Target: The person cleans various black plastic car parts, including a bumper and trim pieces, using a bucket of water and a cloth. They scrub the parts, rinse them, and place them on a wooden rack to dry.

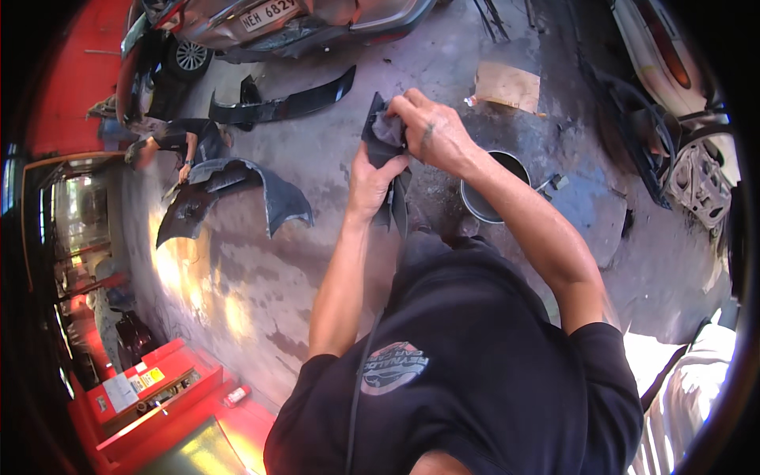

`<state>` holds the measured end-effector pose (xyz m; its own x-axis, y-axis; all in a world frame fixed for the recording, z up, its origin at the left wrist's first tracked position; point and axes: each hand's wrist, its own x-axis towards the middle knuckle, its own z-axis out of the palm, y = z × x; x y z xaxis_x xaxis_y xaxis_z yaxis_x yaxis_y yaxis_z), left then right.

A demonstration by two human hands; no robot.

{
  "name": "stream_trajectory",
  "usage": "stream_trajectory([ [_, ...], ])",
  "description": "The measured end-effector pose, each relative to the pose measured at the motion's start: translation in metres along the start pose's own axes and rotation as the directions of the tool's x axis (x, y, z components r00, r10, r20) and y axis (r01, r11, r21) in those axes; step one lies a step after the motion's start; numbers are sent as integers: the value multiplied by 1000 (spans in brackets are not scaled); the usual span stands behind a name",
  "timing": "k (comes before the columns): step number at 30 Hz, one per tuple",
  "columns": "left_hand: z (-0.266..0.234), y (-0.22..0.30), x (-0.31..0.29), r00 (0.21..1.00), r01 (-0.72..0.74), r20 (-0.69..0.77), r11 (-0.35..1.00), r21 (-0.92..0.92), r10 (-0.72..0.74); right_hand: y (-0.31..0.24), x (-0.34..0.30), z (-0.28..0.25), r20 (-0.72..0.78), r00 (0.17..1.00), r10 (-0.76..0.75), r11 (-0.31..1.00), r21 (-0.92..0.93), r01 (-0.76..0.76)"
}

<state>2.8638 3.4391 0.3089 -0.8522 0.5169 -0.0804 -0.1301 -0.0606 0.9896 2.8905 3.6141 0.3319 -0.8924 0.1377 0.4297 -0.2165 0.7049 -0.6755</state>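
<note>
In front of me, my left hand (pixel 370 184) grips a long, narrow dark car trim piece (pixel 393 207), thumb across it and the fingers mostly behind. The piece is held up off the floor, its far end pointing away from me. My right hand (pixel 431 129) is closed on a crumpled grey cloth (pixel 388 131), which it presses against the upper part of the piece. Its bent fingers hide some of the cloth. Just right of the trim piece, below my right forearm, a round bucket (pixel 465 207) stands on the floor.
A co-worker (pixel 202 138) bends over a dark bumper (pixel 273 186) at the left. Beyond lies a black spoiler (pixel 297 104), before a damaged car (pixel 317 32). Flattened cardboard (pixel 508 87) lies past the bucket. A red tool cabinet (pixel 178 396) stands near left; car parts (pixel 701 182) line the right.
</note>
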Motion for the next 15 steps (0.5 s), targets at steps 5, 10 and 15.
stream_trajectory([
  [5,-7,11,-2,972,234,27,945,-227,-234,53,-3,-35,17,877,480,746,518,-418],
  [10,22,-3,8,987,105,-97,976,-191,-126,14,-56,17,302,869,391,450,761,-467],
  [15,22,-13,10,992,41,-109,990,-138,-56,0,-49,2,387,830,401,525,646,-555],
])
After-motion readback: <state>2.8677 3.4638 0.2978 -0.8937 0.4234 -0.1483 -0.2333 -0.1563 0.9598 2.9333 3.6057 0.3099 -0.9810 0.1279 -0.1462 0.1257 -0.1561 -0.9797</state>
